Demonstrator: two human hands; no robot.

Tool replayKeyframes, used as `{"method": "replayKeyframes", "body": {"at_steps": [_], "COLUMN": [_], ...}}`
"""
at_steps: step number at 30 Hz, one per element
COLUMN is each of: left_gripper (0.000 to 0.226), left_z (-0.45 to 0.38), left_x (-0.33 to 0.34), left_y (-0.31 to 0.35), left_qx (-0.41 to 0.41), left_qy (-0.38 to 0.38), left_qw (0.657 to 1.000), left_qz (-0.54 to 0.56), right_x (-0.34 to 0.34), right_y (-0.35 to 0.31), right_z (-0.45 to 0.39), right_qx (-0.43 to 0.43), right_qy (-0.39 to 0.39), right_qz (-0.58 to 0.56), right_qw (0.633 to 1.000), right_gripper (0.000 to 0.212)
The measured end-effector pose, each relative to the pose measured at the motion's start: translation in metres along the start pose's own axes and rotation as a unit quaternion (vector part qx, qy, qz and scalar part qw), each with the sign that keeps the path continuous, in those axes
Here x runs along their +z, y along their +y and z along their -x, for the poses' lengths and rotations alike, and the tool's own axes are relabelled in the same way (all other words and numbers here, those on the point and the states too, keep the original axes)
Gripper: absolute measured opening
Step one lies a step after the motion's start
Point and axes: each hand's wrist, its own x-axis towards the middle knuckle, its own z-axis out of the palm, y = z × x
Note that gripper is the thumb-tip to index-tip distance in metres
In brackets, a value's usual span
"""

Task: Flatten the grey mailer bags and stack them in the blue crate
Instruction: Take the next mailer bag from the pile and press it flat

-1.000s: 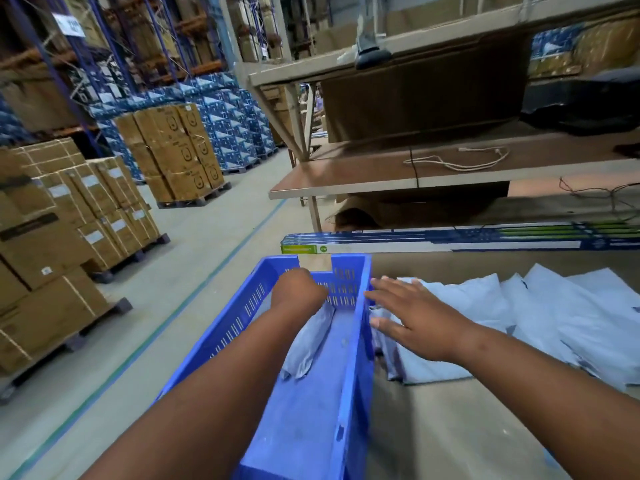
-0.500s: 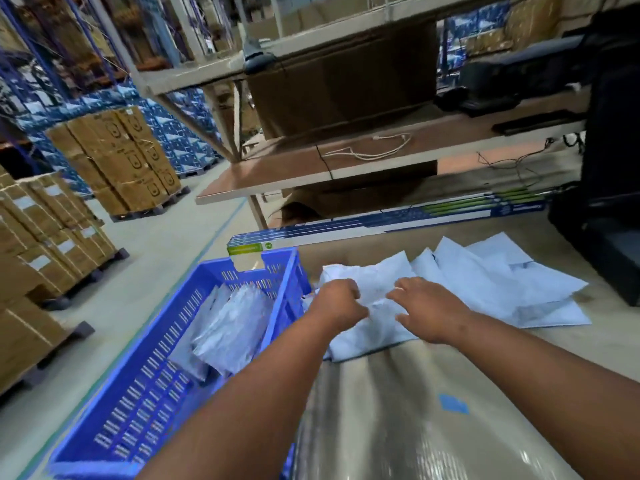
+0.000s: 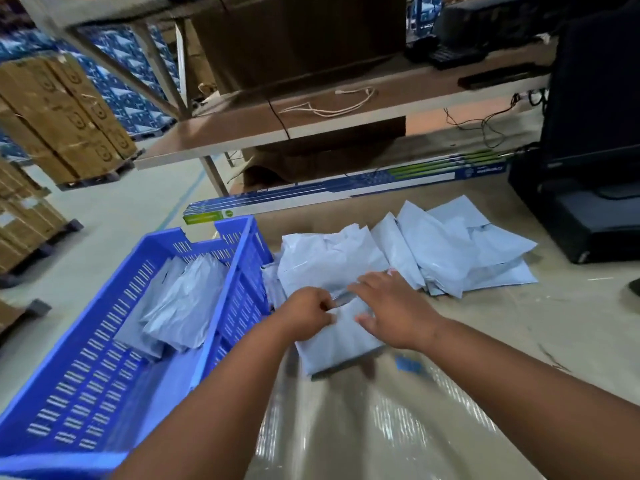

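On the tabletop [image 3: 519,341], just right of the blue crate [image 3: 104,358], one grey mailer bag [image 3: 337,341] is held under both hands. The left hand [image 3: 306,315] is curled, its fingers apparently pinching the bag's upper edge; the right hand [image 3: 391,308] is laid on the bag with fingers spread and fairly straight. Beyond the hands, a loose pile of mailer bags [image 3: 433,251] is spread over the tabletop, touching the held bag. Inside the crate, several flattened bags [image 3: 180,303] are seen lying near its far end. A long blue-and-green carton [image 3: 346,187] is noted along the tabletop's far edge; its printing is too blurred to be read. Brown boxes [image 3: 62,112] on pallets carry round marks, not legible. The crate's near corner is cut off by the frame, and the pinch itself is partly hidden by knuckles.
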Motion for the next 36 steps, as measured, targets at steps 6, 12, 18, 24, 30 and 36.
{"method": "replayKeyframes", "body": {"at_steps": [6,12,18,24,30,36], "left_gripper": [0.014,0.014,0.022,0.050,0.059,0.062], "left_z": [0.030,0.045,0.062,0.108,0.113,0.114], "left_x": [0.047,0.108,0.136,0.157,0.186,0.189], "left_y": [0.026,0.054,0.044,0.031,0.020,0.021], "left_qx": [0.065,0.070,0.078,0.124,0.149,0.129], "left_qy": [-0.078,-0.059,0.135,0.212,0.157,0.151], "left_qw": [0.993,0.991,0.988,0.969,0.973,0.976], "left_qz": [0.058,0.093,-0.012,-0.036,-0.084,-0.088], "right_x": [0.012,0.044,0.055,0.051,0.077,0.081], "right_y": [0.004,0.021,0.024,-0.009,-0.036,-0.037], "right_z": [0.078,0.142,0.169,0.152,0.139,0.138], "right_qx": [0.010,0.064,0.110,0.120,0.081,0.095], "right_qy": [-0.028,-0.059,-0.040,0.002,-0.059,-0.062], "right_qz": [-0.013,-0.050,-0.037,-0.052,-0.030,-0.019], "right_qw": [0.999,0.995,0.992,0.991,0.995,0.993], "right_gripper": [0.054,0.055,0.053,0.058,0.060,0.061]}}
